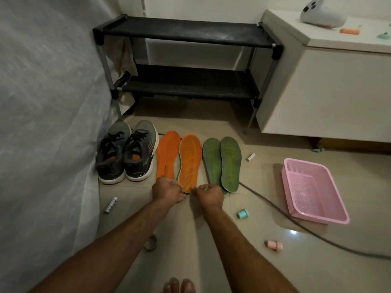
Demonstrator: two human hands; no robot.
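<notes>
Two orange insoles lie side by side on the tiled floor, the left one (167, 153) flat and the right one (190, 161) patterned. My left hand (167, 190) and my right hand (209, 195) both pinch the heel end of the right orange insole. Two green insoles (222, 161) overlap just to the right. A pair of grey-green running shoes (127, 151) stands to the left of the insoles, toes pointing away.
A black two-tier shoe rack (188, 60) stands behind. A white cabinet (338, 92) is at the right, a pink plastic basket (313, 189) on the floor, and a grey cable (296, 225) runs past it. Small tubes, caps and a tape roll (150, 242) lie scattered. A covered wall is at the left.
</notes>
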